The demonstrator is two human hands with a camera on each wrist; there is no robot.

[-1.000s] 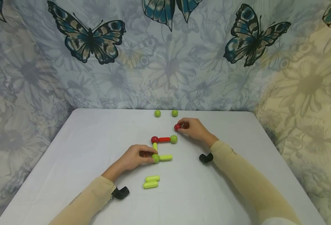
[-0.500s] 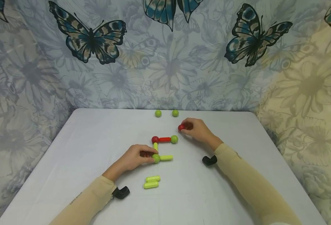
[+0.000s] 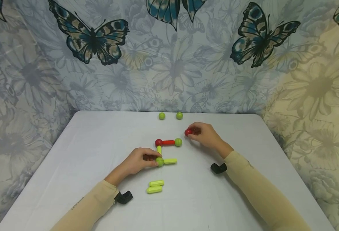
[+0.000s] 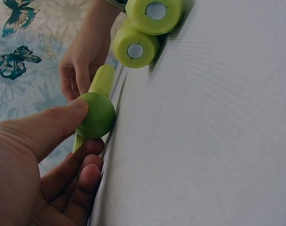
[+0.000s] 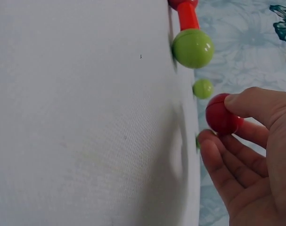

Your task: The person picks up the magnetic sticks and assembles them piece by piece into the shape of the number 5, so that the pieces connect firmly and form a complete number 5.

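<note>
My left hand (image 3: 137, 161) pinches a green ball (image 3: 159, 161) between thumb and fingers. From that ball one yellow-green rod (image 3: 170, 161) points right. Another rod (image 3: 159, 149) leads away to a red ball (image 3: 158, 142), where a red rod (image 3: 168, 142) runs across to a second green ball (image 3: 178, 142). My right hand (image 3: 205, 134) holds a separate red ball (image 5: 221, 114) by thumb and fingertips, to the right of this joined shape. In the right wrist view a bit of red shows behind that ball, mostly hidden by the fingers.
Two loose green balls (image 3: 162, 116) sit near the far edge of the white table (image 3: 106, 128). Closer to the front, two yellow-green rods (image 3: 154, 189) lie side by side. A butterfly-print cloth (image 3: 175, 70) hangs behind the table.
My right hand has drifted right and slightly nearer, carrying the red ball away from the joined shape. The left hand keeps its place on the green ball.
</note>
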